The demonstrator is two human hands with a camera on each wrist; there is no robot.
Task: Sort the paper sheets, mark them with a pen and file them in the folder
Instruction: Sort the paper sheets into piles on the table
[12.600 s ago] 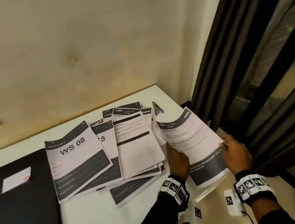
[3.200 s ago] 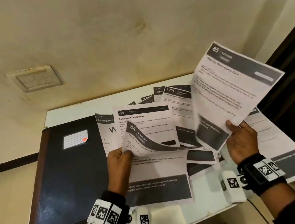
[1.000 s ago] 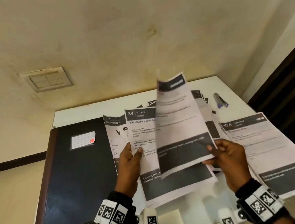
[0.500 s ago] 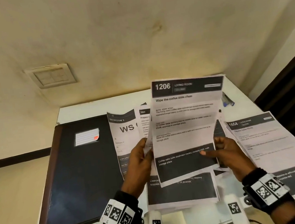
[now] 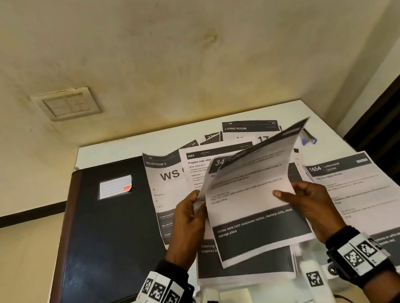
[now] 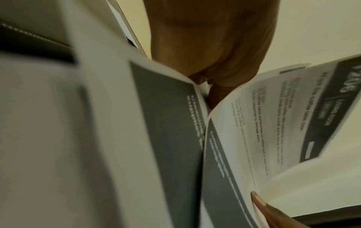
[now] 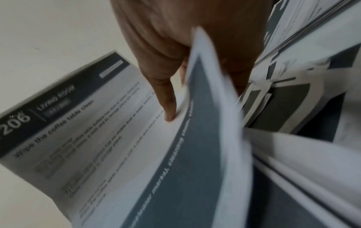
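Both hands hold printed sheet 1206 (image 5: 250,200) above the table, its top half leaning away toward the wall. My right hand (image 5: 303,204) pinches its right edge, thumb on the printed face; the same sheet (image 7: 109,138) fills the right wrist view. My left hand (image 5: 189,218) pinches the left edges of this sheet and the sheet 34 (image 5: 220,162) behind it. The left wrist view shows sheet 1206 (image 6: 273,123) bowed open. More sheets (image 5: 169,177) lie fanned on the table. A closed dark folder (image 5: 107,228) lies at the left. A pen (image 5: 308,139) rests at the back right.
Sheet 1654 (image 5: 365,196) lies alone at the right, overhanging the white table (image 5: 118,148) edge. A wall with a switch plate (image 5: 67,104) stands behind the table. Dark curtains (image 5: 395,112) hang at the right.
Sheet 1206 stood upright facing me half a second ago; its top has now tipped back and to the right. Both hands keep their hold.
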